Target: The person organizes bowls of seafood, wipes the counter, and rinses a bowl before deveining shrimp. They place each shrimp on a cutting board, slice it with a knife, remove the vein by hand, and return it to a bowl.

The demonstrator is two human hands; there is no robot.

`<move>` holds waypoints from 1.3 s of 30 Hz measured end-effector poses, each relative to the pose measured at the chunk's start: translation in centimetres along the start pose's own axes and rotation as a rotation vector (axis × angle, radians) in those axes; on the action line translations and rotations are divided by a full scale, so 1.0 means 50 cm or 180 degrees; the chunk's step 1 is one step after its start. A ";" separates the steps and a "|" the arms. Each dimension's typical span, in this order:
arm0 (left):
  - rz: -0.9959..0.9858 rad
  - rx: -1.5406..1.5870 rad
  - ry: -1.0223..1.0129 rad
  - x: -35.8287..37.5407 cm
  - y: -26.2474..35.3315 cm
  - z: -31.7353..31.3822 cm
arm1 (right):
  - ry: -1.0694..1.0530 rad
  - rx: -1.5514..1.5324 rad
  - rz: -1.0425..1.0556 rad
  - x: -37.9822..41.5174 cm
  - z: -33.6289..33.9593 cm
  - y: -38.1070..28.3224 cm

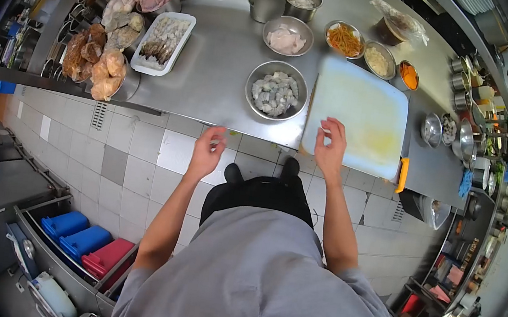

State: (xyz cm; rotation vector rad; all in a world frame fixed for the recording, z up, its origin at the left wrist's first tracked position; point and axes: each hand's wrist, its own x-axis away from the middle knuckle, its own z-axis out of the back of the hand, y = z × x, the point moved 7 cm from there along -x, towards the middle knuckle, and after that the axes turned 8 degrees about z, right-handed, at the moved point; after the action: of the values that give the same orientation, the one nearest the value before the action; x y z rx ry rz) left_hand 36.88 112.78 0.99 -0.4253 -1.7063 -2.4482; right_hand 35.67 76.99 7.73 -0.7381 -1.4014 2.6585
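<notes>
My left hand [207, 151] hovers in front of the counter's edge over the floor, its fingers loosely bent and apart, holding nothing visible. My right hand [331, 147] is above the near left part of the white cutting board [362, 102], thumb and fingers curved and apart with nothing between them. Left of the board stands a steel bowl [249, 98] of peeled raw shrimp [276, 93]. Behind it is a smaller bowl [309, 45] with pale raw meat [286, 39]. An orange handle [402, 175] sticks out at the board's near right corner.
A white tray [181, 51] of shrimp lies left on the steel counter [212, 84], beside bagged foods [109, 74]. Bowls of shredded orange food [344, 40], pale bits [377, 61] and orange slices [409, 76] line the board's back. Blue and red-lidded bins [82, 240] stand behind me.
</notes>
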 end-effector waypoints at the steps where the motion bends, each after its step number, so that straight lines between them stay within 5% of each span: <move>1: -0.0040 0.0151 0.0004 -0.018 0.048 -0.026 | 0.0091 0.0093 -0.0060 0.014 0.027 0.018; 3: 0.0154 0.0557 0.0186 -0.067 0.104 -0.068 | 0.0162 0.0085 -0.0276 0.051 0.084 0.065; 6: -0.1157 -0.0997 0.1566 -0.092 0.223 -0.105 | 0.0217 0.0135 -0.0585 0.107 0.178 0.131; 9: -0.1116 -0.1991 0.0782 -0.130 0.235 -0.204 | 0.0266 -0.0119 -0.0816 0.146 0.273 0.194; 12: -0.0313 -0.1944 0.0605 -0.164 0.205 -0.271 | 0.0257 0.0045 -0.0856 0.160 0.364 0.264; 21: 0.0515 -0.2160 0.0999 -0.192 0.228 -0.286 | 0.0117 0.0117 -0.0858 0.073 0.479 0.351; 27: -0.0113 -0.1795 0.1325 -0.172 0.239 -0.239 | 0.0073 0.0087 -0.0972 0.040 0.458 0.342; 33: -0.0136 0.0619 0.0461 -0.226 0.225 -0.184 | -0.0032 0.0147 -0.0943 0.033 0.411 0.301; 36: -0.0743 -0.0437 0.0952 -0.236 0.280 -0.155 | -0.0116 0.0172 -0.1009 0.024 0.378 0.287; 39: -0.0667 -0.0169 0.0735 -0.336 0.264 -0.127 | -0.0136 0.0256 -0.0948 0.007 0.350 0.268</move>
State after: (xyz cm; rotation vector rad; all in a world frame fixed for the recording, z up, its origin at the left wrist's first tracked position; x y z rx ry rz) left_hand 55.36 101.26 5.77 0.0348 -1.6667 -2.5690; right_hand 30.19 55.78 5.37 -0.4284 -1.2887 2.4937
